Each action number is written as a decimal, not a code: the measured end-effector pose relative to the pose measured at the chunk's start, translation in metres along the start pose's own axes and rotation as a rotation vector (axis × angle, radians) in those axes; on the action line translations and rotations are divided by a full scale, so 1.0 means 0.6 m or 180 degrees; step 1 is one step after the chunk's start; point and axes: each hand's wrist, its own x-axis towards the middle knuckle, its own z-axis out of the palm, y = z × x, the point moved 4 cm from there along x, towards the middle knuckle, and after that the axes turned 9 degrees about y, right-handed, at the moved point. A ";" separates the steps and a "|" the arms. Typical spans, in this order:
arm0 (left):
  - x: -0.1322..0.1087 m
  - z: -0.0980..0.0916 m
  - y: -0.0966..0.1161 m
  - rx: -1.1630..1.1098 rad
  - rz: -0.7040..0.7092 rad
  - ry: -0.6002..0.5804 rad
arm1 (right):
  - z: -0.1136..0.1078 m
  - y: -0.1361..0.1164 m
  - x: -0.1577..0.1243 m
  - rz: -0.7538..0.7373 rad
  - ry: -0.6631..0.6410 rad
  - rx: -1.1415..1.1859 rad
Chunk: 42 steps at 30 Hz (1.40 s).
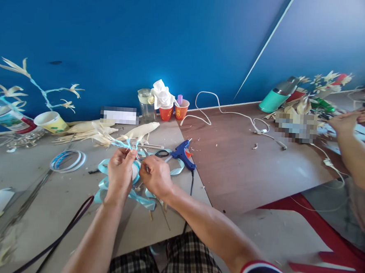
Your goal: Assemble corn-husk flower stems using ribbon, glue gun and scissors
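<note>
My left hand (120,169) and my right hand (155,176) meet over the grey table (57,203), both pinched shut on a thin stem wrapped in light blue ribbon (129,143). Loose light blue ribbon (141,200) trails in loops under and around both hands. Pale dried husk leaves (139,130) lie just beyond my fingers. A blue glue gun (184,153) rests to the right of my right hand, its black cord running down towards me. Black-handled scissors (161,153) lie between the gun and my hands.
A tape roll (68,161) lies at left, by a yellow paper cup (51,121) and a bottle holding a husk-flower branch (34,84). Red cups (173,110) and a jar (145,103) stand at the back. Another person's arm (355,147) works at right on the brown tabletop (245,165), near a teal flask (276,97).
</note>
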 end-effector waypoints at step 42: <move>-0.014 0.023 -0.005 -0.1284 -0.1146 -0.0477 | 0.014 0.005 -0.003 0.1476 0.0119 0.1836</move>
